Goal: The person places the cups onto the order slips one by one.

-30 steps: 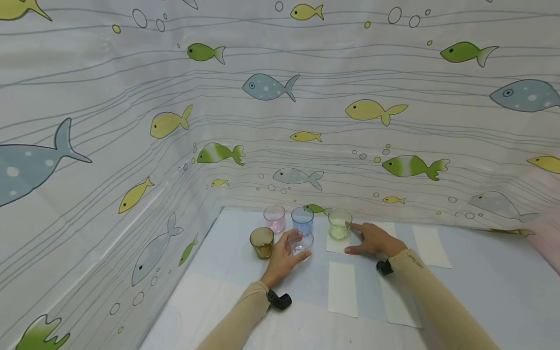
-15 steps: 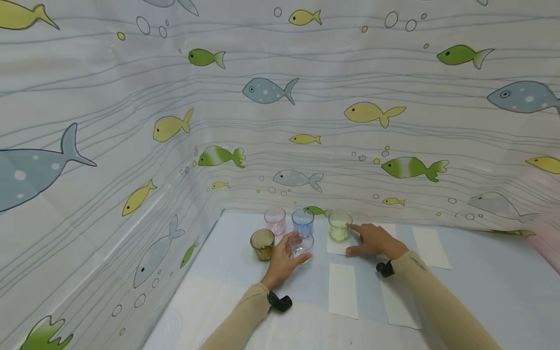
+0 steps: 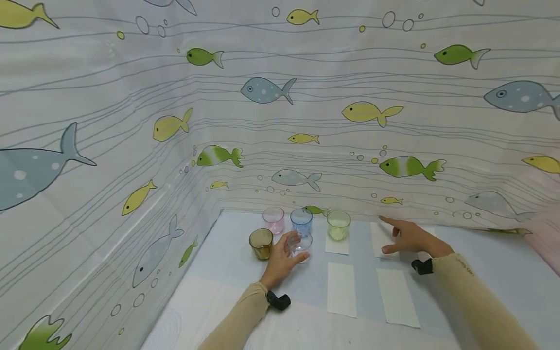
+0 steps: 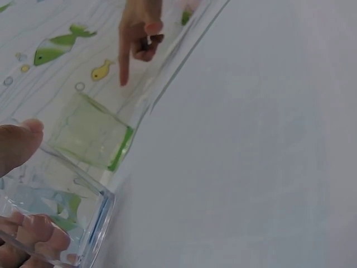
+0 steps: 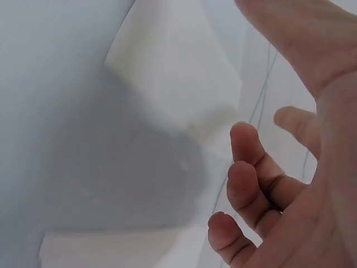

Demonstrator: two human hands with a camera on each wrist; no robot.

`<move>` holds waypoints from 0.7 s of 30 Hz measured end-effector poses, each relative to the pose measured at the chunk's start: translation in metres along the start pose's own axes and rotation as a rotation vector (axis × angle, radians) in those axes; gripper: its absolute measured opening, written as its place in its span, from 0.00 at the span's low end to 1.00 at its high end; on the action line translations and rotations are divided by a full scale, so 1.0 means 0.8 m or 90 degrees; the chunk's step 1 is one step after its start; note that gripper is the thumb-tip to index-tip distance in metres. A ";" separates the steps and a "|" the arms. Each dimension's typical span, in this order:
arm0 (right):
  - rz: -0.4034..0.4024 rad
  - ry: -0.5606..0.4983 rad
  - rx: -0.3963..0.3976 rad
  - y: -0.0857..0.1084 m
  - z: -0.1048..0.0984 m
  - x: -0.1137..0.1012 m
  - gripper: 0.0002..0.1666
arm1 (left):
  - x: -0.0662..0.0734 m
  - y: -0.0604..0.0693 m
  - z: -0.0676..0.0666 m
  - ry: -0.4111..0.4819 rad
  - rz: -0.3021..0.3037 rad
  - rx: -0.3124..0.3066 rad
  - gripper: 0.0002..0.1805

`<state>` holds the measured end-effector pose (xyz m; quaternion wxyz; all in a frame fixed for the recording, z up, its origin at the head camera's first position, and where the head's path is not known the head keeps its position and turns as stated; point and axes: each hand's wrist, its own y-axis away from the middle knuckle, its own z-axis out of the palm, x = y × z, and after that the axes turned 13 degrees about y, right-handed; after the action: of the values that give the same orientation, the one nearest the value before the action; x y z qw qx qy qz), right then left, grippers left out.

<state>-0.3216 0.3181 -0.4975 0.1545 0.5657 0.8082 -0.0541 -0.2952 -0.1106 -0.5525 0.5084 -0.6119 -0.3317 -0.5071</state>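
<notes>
Backdrop (image 3: pixel 153 189) with printed fish runs along the left and back of the bench (image 3: pixel 227 265). Brown glass (image 3: pixel 261 245) is leftmost, upright, near the left hand; can't tell if they touch. Pink glass (image 3: pixel 273 222) sits behind it, slightly right, upright.

Left hand (image 3: pixel 281 260): fingers curled round the clear glass (image 3: pixel 300 247), thumb on the near side, fingertips on the far side. The left wrist view shows fingers through the glass wall. Clear glass is right of brown, in front of blue; can't tell if its base is down on the bench. Black device (image 3: pixel 278 301) on that wrist, tan sleeve (image 3: pixel 236 316) below.

Blue glass (image 3: pixel 301 222) upright behind the clear one, between pink and green. Green glass (image 3: pixel 339 226) upright, right of blue, standing on the back-left paper (image 3: pixel 337 247). Front-left paper (image 3: pixel 342 290) lies flat on the bench, nearer the person.

Next right, back-middle paper (image 3: pixel 381 236), partly under the right hand in view, with front-right paper (image 3: pixel 399 297) nearer the person.

Right hand (image 3: pixel 411 238): well right of green glass, holding nothing. Index finger out straight, pointing left; thumb apart from it, other fingers loosely bent. Right wrist view agrees. Tan sleeve and black device there too.
</notes>
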 end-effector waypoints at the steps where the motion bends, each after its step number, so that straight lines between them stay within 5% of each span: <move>1: 0.004 0.001 -0.001 0.004 0.000 0.006 0.69 | 0.000 0.000 -0.001 0.001 -0.001 0.000 0.40; 9: 0.010 0.006 -0.003 0.023 0.005 0.035 0.70 | 0.002 0.002 -0.003 -0.007 -0.016 0.001 0.40; 21: 0.000 0.048 0.000 0.022 0.018 0.044 0.64 | 0.002 0.000 -0.002 -0.009 -0.013 -0.002 0.40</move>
<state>-0.3135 0.3519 -0.5202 0.1238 0.5672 0.8136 -0.0328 -0.2955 -0.1119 -0.5511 0.5001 -0.6125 -0.3410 -0.5085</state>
